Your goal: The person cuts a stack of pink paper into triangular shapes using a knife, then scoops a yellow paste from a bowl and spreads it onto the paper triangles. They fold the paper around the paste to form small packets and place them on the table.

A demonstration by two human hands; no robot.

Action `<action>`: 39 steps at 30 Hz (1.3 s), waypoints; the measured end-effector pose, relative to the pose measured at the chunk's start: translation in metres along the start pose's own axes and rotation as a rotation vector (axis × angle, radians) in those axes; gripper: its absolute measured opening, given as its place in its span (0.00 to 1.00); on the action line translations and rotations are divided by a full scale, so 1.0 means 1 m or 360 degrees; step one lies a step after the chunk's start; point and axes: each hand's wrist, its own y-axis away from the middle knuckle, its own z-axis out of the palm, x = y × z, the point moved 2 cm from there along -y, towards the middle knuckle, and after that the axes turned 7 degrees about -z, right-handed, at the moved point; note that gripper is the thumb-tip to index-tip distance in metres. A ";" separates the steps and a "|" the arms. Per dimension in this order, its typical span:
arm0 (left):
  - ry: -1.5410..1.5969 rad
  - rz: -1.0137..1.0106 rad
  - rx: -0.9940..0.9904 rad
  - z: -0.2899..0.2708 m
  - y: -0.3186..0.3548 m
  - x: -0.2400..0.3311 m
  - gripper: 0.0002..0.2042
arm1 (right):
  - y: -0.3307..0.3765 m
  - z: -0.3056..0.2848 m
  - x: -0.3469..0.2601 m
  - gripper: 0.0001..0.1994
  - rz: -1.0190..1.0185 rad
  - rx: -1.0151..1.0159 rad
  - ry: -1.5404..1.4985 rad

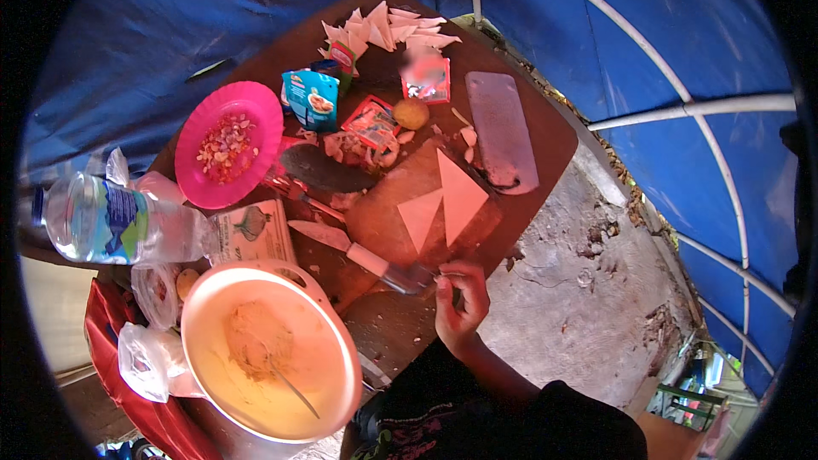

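My right hand (463, 298) is at the near edge of the wooden table, its fingers curled into a pinch; what they hold, if anything, is too small to make out. Just to its left lies a knife (366, 259) with a pale handle and dark end, its blade pointing away to the left. Beyond the hand, two triangular pastry wrappers (461, 200) (421, 220) overlap on a round wooden board (375, 213). My left hand is out of view.
At near left stands a big bowl (341, 349) of pale filling with a spoon. Behind it are a water bottle (119, 220) and a pink plate (192, 128) of chopped food. Folded triangles (379, 27) lie at the far edge, a long tray (503, 132) at right.
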 end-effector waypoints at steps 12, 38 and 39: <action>0.0125 -0.0385 0.0079 -0.036 0.011 -0.056 0.16 | 0.007 0.001 0.004 0.01 0.0118 -0.0274 0.0177; 0.0052 -0.0453 0.0054 -0.133 0.050 -0.153 0.16 | 0.007 0.008 -0.002 0.04 -0.0026 -0.0329 0.0549; 0.0045 -0.0437 0.0054 -0.140 0.060 -0.154 0.16 | 0.006 0.008 -0.002 0.05 0.0004 -0.0328 0.0460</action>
